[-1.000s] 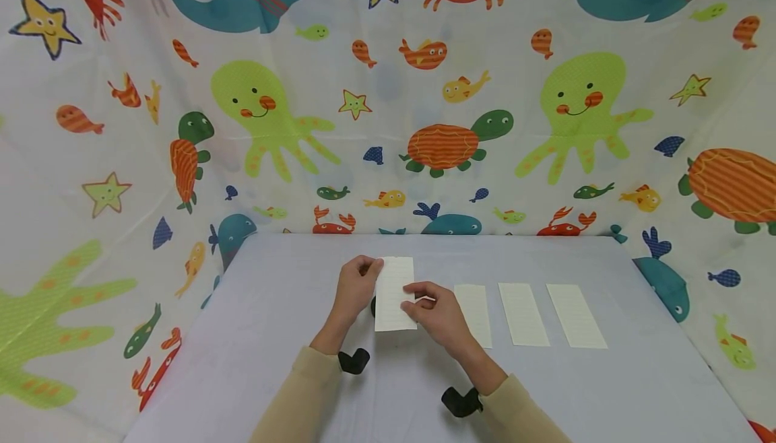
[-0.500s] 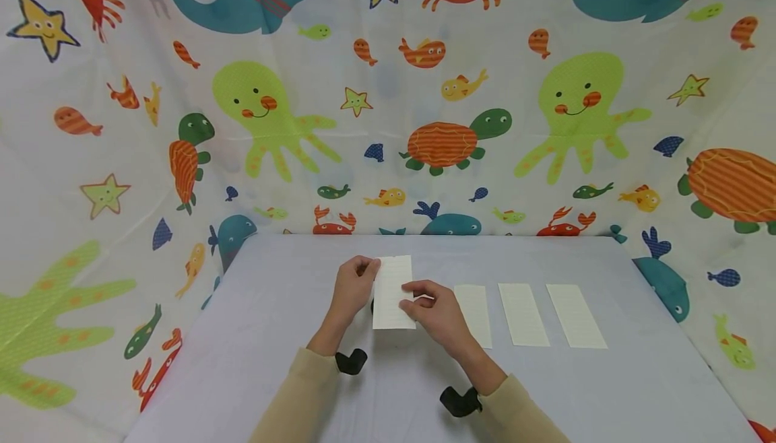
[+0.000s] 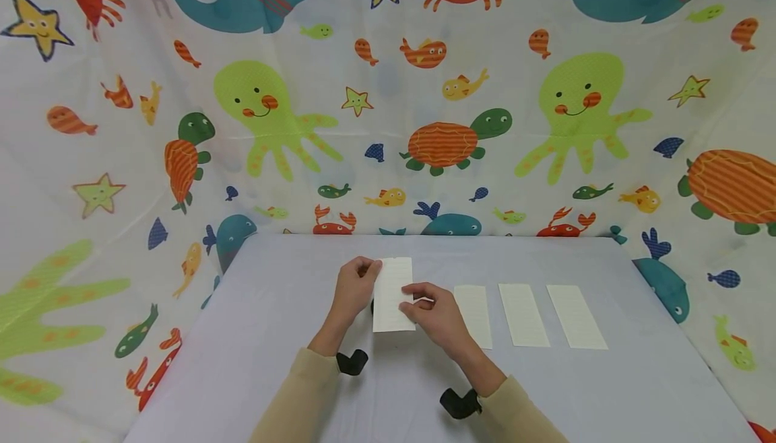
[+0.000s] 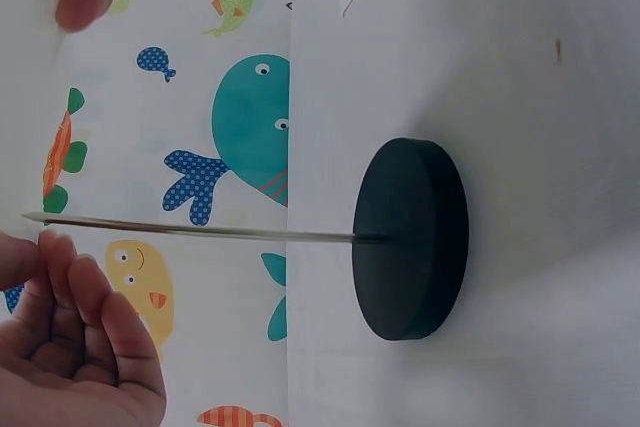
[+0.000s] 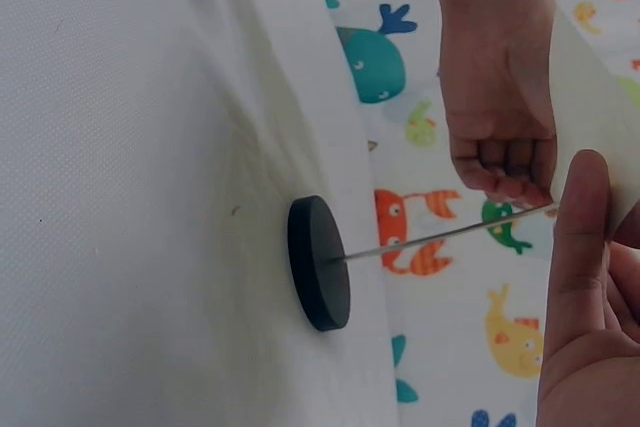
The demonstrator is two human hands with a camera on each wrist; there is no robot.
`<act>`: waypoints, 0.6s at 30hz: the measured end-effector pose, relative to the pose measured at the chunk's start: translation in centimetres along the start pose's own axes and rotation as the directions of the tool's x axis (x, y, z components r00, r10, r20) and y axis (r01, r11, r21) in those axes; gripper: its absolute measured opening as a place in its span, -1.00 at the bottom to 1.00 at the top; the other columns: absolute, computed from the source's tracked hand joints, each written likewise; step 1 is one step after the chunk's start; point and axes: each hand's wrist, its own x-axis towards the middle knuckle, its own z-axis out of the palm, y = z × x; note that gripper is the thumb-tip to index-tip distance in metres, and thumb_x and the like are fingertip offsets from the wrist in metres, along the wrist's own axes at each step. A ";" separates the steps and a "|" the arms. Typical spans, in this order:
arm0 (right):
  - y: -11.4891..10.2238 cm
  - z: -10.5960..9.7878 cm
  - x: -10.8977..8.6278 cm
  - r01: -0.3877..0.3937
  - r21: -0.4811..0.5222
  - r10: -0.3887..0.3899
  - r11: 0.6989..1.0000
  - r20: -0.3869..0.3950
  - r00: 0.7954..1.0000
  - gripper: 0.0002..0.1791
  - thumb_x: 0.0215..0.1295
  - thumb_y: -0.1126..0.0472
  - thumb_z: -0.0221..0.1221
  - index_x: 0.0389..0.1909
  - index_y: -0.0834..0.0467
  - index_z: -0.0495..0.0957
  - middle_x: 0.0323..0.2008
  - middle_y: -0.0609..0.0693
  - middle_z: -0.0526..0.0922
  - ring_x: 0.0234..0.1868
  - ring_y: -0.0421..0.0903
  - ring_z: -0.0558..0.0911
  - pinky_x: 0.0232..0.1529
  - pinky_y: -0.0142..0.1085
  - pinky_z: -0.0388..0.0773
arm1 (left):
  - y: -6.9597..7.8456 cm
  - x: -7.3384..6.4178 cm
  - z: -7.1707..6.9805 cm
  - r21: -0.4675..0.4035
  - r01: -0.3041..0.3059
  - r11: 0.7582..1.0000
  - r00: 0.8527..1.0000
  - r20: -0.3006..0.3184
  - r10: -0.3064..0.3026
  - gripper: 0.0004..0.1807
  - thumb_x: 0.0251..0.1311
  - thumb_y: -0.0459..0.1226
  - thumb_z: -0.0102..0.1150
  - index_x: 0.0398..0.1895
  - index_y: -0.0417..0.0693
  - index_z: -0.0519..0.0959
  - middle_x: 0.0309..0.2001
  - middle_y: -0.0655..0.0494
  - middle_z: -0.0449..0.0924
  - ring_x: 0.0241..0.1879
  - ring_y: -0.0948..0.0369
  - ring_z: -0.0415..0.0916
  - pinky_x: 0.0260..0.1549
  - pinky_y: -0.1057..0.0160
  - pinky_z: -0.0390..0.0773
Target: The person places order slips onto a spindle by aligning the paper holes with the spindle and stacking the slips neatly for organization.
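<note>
Between both hands is a ruled paper slip (image 3: 393,295), upright and facing the head camera. My left hand (image 3: 353,287) pinches its upper left corner, and my right hand (image 3: 433,315) grips its right edge between thumb and fingers. Directly behind the slip stands a paper spike with a round black base (image 4: 410,239) and a thin metal rod (image 4: 200,231), mostly hidden in the head view. In the right wrist view the rod's pointed tip reaches the slip (image 5: 592,97), close to the fingertips of my left hand (image 5: 500,97).
To the right, three similar paper slips lie in a row: one near my right hand (image 3: 475,318), a middle slip (image 3: 524,315) and a far-right slip (image 3: 576,315). The white table (image 3: 242,362) ends at a sea-animal curtain (image 3: 376,160) along the back and sides.
The slip and both hands have shifted slightly left, with a small rise and dip of the slip. Both grips stay the same.
</note>
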 end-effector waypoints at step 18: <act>0.6 0.5 0.8 -0.046 -0.012 0.046 0.999 0.012 0.999 -0.67 0.27 0.20 0.39 0.03 0.19 0.67 -0.16 0.08 0.58 -0.45 -0.11 0.54 -0.44 -0.38 0.50 | -2.0 1.2 0.3 0.044 0.007 0.999 0.999 0.034 -0.009 -0.77 0.44 -0.18 0.17 -0.15 -0.19 0.65 -0.34 0.03 0.55 -0.34 0.13 0.44 -0.39 0.26 0.47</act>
